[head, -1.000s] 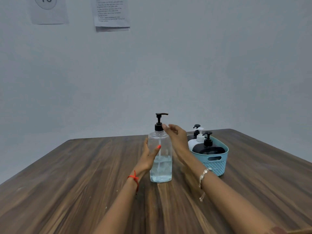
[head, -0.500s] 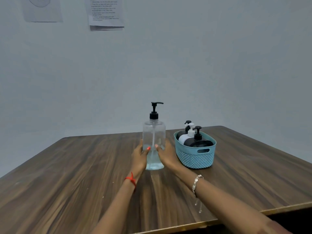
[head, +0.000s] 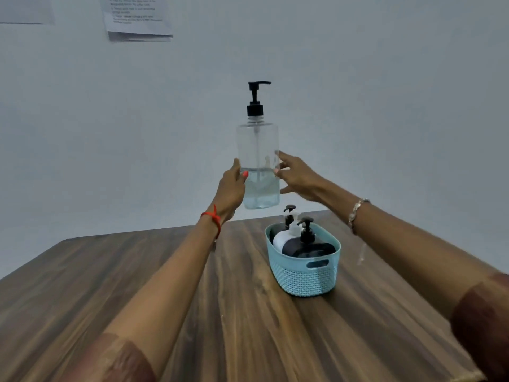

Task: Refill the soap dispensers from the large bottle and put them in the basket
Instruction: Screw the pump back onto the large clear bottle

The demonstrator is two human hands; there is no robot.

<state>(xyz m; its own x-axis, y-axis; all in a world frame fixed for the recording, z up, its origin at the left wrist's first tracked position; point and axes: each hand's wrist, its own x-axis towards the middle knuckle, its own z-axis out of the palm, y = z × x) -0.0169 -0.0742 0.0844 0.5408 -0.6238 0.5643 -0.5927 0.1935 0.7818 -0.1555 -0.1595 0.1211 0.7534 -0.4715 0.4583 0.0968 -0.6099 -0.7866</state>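
Observation:
A large clear bottle with a black pump, about a third full of clear liquid, is held upright in the air above the table's far part. My left hand grips its left side. My right hand presses its right side with fingers spread. Below and to the right, a light blue basket stands on the wooden table. Inside it are a white dispenser and two black dispensers, all with pumps on.
A plain grey wall rises behind the table, with paper sheets taped high on it. The table's far edge runs just behind the basket, and its right edge slopes down at the lower right.
Both hands have lifted the large bottle off the table and raised it in the air. The basket and its dispensers stayed in place.

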